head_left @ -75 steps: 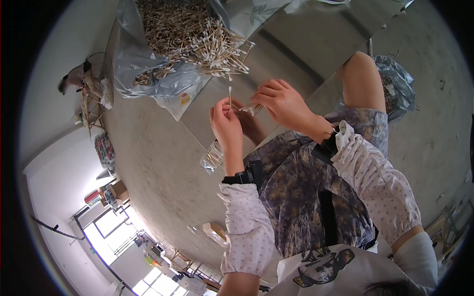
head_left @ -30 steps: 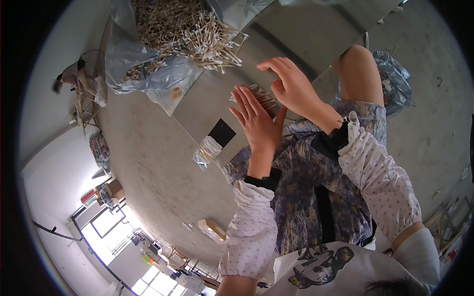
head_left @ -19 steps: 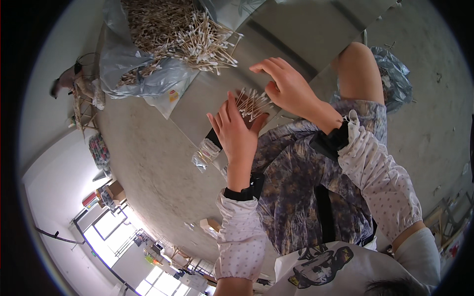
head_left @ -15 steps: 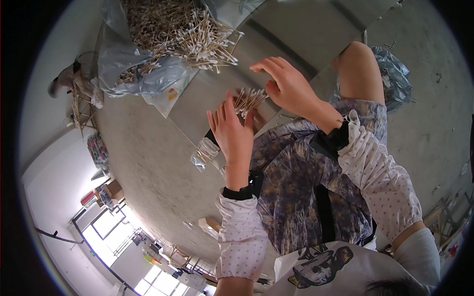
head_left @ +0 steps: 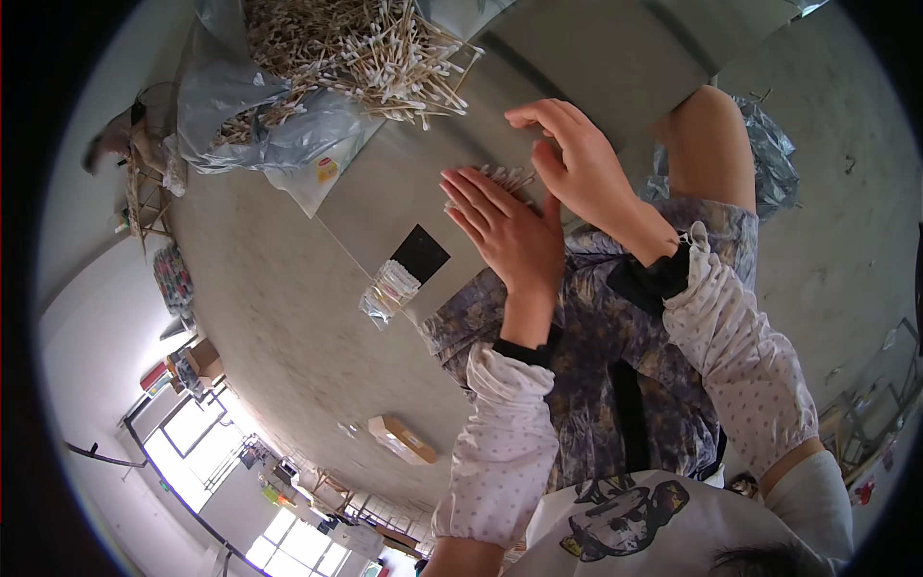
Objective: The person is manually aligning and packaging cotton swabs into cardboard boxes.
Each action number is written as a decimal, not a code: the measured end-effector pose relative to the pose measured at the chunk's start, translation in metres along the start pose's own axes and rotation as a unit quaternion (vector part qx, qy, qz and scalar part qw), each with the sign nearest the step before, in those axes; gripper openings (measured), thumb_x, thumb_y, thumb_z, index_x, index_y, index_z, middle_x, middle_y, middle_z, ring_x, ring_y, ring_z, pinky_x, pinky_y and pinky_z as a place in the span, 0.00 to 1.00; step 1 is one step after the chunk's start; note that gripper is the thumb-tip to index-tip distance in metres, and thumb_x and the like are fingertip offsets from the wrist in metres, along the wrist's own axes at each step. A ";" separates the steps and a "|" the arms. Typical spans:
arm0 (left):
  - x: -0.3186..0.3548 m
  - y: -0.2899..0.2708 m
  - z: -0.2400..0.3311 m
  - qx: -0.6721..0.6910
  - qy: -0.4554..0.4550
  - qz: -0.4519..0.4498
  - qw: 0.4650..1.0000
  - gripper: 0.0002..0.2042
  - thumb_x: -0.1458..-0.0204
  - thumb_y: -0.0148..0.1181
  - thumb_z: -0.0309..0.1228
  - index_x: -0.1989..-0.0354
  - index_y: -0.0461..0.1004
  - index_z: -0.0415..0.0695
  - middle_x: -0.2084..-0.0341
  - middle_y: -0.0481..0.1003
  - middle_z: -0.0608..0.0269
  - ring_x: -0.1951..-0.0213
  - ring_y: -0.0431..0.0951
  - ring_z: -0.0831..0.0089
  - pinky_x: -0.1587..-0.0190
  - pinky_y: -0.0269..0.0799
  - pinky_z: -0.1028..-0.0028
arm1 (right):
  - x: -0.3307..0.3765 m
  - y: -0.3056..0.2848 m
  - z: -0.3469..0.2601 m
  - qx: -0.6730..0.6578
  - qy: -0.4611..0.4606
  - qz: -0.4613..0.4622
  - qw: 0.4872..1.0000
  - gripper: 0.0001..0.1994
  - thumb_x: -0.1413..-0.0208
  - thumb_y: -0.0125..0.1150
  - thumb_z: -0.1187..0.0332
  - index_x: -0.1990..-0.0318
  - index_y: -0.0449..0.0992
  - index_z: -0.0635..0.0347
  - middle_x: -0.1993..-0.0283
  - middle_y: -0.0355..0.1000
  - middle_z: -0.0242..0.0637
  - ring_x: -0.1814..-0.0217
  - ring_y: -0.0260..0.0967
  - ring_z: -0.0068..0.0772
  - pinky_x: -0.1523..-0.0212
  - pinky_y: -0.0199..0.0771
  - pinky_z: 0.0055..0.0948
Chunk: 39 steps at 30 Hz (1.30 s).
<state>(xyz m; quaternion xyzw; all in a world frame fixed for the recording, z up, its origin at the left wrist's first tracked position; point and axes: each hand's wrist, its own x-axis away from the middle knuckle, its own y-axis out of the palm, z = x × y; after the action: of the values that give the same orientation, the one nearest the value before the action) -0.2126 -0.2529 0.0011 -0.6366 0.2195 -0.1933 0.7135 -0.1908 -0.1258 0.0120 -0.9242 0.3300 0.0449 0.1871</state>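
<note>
A small group of cotton swabs (head_left: pixel 508 177) lies on the grey metal tabletop (head_left: pixel 385 192) in front of me, mostly covered by my left hand. My left hand (head_left: pixel 510 226) rests flat over them, fingers stretched out and palm down. Just to the right, my right hand (head_left: pixel 585 163) hovers with its fingers extended and thumb apart, nothing visible in it. The swabs' tips show between the two hands. A large heap of loose cotton swabs (head_left: pixel 356 58) spills out of a grey plastic bag (head_left: pixel 221 115) at the far left of the table.
A clear packet of swabs (head_left: pixel 389 290) sits at the near-left table edge, beside a black rectangle (head_left: pixel 420 254). Another grey plastic bag (head_left: pixel 774 159) is beyond my knee. A cardboard box (head_left: pixel 400 439) stands on the floor. Another person (head_left: pixel 125 139) is at far left.
My left hand has moved right and turned over the swabs, covering most of them and uncovering the black rectangle. My right hand has shifted slightly right.
</note>
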 end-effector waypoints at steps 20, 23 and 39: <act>-0.033 -0.001 -0.028 0.018 0.052 -0.042 0.998 0.50 0.41 0.46 0.61 0.29 0.37 0.25 0.29 0.39 0.32 0.26 0.37 0.42 0.28 0.35 0.48 | 0.001 0.005 0.006 0.000 0.001 0.012 1.000 0.15 0.50 0.51 0.81 0.55 0.75 0.58 0.58 0.76 0.38 0.51 0.73 0.42 0.54 0.75 0.39; -0.018 -0.003 -0.026 0.025 0.068 -0.040 0.997 0.50 0.41 0.47 0.60 0.29 0.36 0.26 0.28 0.39 0.32 0.26 0.36 0.42 0.28 0.35 0.47 | 0.000 0.004 0.008 -0.003 -0.009 0.019 1.000 0.15 0.50 0.51 0.82 0.56 0.75 0.58 0.58 0.76 0.38 0.52 0.73 0.42 0.54 0.75 0.39; -0.029 -0.019 -0.043 0.135 0.076 -0.045 0.987 0.47 0.40 0.52 0.55 0.27 0.38 0.32 0.29 0.48 0.39 0.27 0.46 0.44 0.31 0.37 0.38 | 0.000 0.005 0.006 -0.086 0.043 0.010 0.995 0.12 0.43 0.55 0.76 0.51 0.74 0.58 0.55 0.76 0.37 0.50 0.74 0.37 0.53 0.75 0.34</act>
<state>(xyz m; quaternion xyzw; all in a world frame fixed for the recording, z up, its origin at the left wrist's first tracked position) -0.2605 -0.2745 0.0178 -0.5268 0.2160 -0.3012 0.7649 -0.1938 -0.1268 0.0055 -0.9345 0.3419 0.0356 0.0920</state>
